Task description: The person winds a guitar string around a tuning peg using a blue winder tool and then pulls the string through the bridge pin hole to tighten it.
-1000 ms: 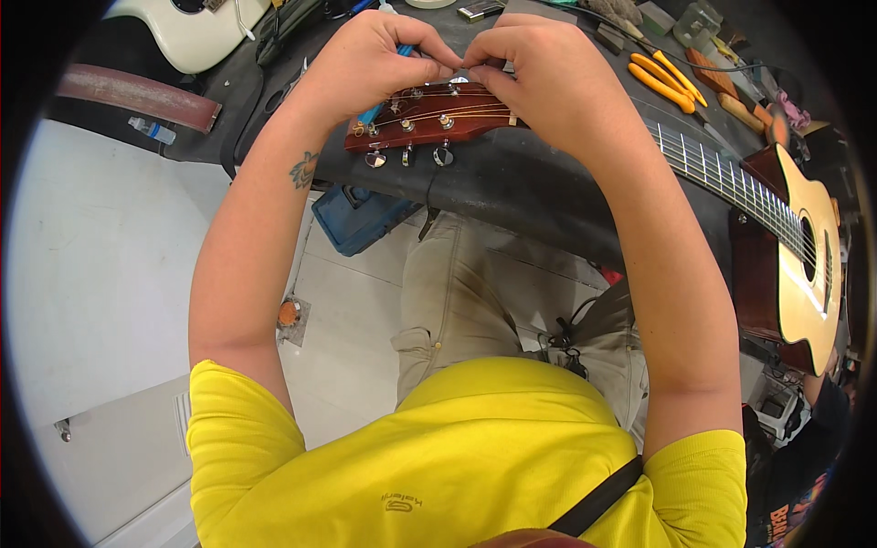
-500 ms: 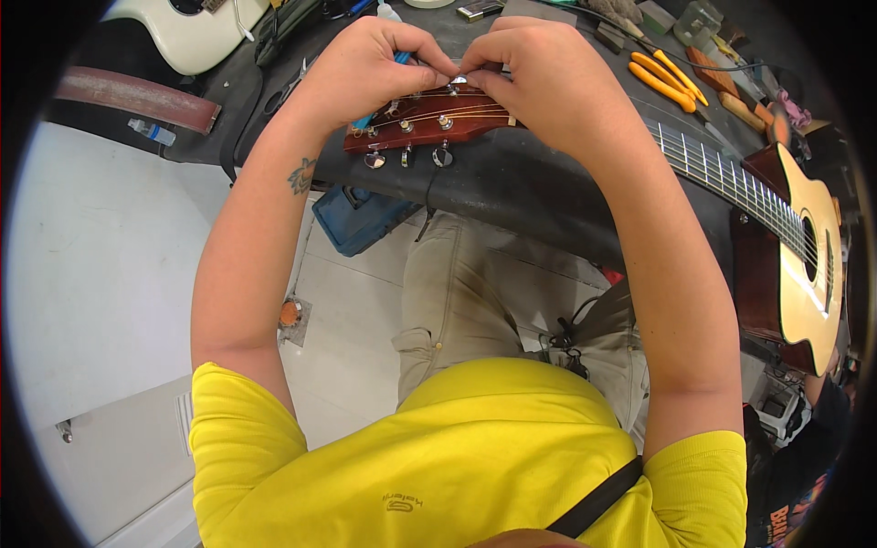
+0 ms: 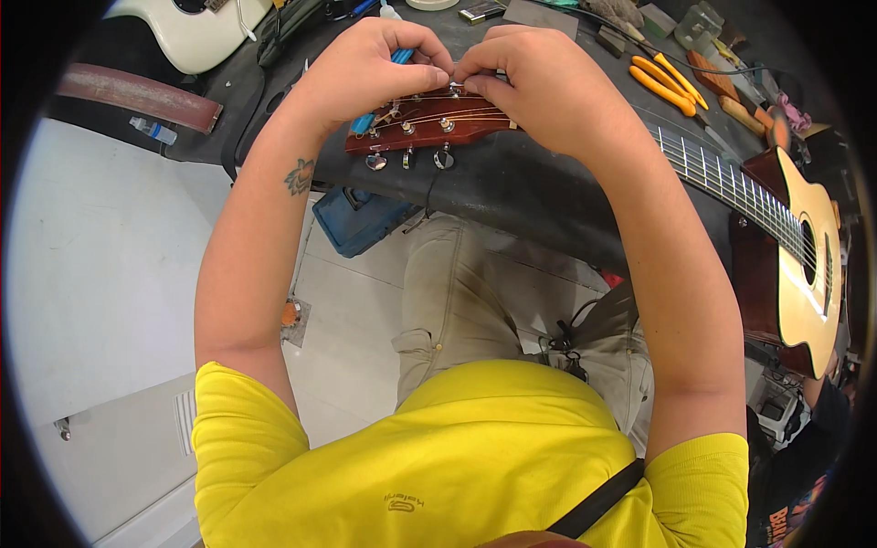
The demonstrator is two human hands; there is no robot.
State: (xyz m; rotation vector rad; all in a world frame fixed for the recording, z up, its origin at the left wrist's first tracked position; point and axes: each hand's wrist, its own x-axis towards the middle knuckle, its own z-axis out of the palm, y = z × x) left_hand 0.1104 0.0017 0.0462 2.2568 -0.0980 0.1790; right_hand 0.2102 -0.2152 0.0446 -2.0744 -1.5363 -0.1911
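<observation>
Position: the acoustic guitar with a pale wooden top and dark reddish-brown sides (image 3: 806, 315) lies along the front of the black-covered workbench (image 3: 575, 203), body at right. Its glossy red-brown wooden headstock (image 3: 427, 136) is at upper centre, directly under the hands.

Left hand (image 3: 379, 64): arched above the headstock, thumb and forefinger brought together at the tips. Right hand (image 3: 530, 73): mirrors it from the other side, thumb and forefinger also closed in a pinch. The two pinches nearly meet above the far row of tuners; whatever fine piece lies between them is too small to make out — possibly a string end. A slim light-blue plastic piece (image 3: 363, 123) shows beside the left hand; whether the palm bears on it, cannot tell.

Near row: shiny metal tuning posts (image 3: 447, 125) stand clear of the fingers, with thin gold-coloured strings (image 3: 482, 113) running among them.

Step, as judged: fine two-handed fingertip work at a far-side tuner. Next move seems to call for small, steady finger motion — light pressure, both pinches kept level, no snagging of the neighbouring strings.

Orange-handled pliers (image 3: 661, 86) rest on the bench, beyond the right forearm.
</observation>
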